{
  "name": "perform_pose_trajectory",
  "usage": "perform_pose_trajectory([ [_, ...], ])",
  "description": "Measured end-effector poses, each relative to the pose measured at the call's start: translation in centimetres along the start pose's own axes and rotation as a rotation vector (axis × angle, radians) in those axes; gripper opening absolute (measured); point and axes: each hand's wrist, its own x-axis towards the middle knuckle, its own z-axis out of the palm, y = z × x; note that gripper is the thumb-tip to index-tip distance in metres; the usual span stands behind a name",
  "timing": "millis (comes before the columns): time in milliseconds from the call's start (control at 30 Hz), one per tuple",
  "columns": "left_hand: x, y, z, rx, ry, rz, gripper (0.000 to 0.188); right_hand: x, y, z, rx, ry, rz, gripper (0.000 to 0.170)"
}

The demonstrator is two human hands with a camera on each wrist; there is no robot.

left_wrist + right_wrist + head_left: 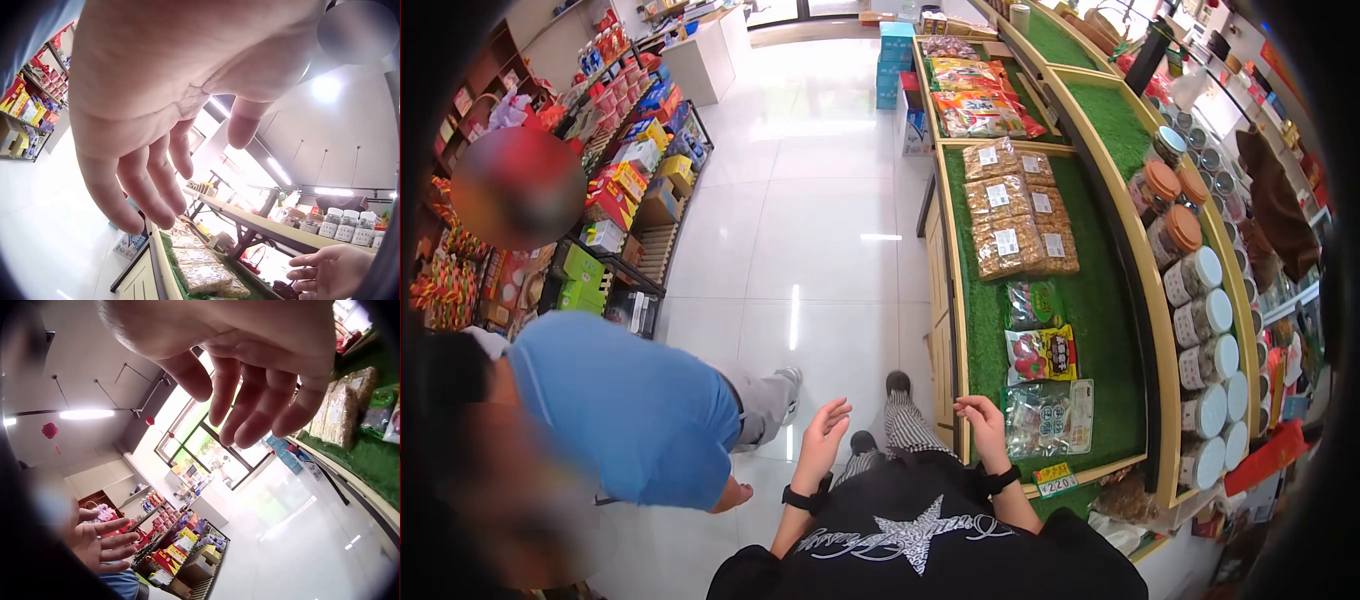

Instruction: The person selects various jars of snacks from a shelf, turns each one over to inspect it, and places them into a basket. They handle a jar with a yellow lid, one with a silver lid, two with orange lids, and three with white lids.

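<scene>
Head view: L hand [824, 432] & R hand [983, 428] are hovering empty, fingers [144, 194] loosely bent, slightly apart. Clear pkt [1048, 418] is lying nr R hand, near end of green worktop [1115, 350]. Swinging right too low, R hand might be knocking price tag [1056, 481]; swinging left, L hand, blue-shirted person [630, 410].

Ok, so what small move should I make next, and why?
I'd probably ease your right grip toward the clear plastic packet behind the yellow price tag: that grip looks empty, and it's nearer the packet than your left grip, which also looks empty.
</scene>
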Motion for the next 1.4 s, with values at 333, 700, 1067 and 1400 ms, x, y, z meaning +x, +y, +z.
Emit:
perform_pose_trajectory([
  [333,11.5,1.9,0.6,0.076,0.112,-0.003,0.034,12.5,0.8,-5.0,-0.062,0.119,-0.018,0.019],
  [700,24.6,6.3,6.6,0.142,-0.107,-0.041,0.034,15.1,4.5,-11.4,-0.002,0.410,0.125,0.018],
  [1067,36.9,8.5,15.5,0.289,-0.679,-0.086,0.033,10.0,5.6,-8.7,0.094,0.982,0.098,0.018],
  [1400,49.8,13.1,20.7,0.369,-1.043,0.051,0.034,16.5,1.3,-0.5,-0.140,1.296,0.234,0.015],
])
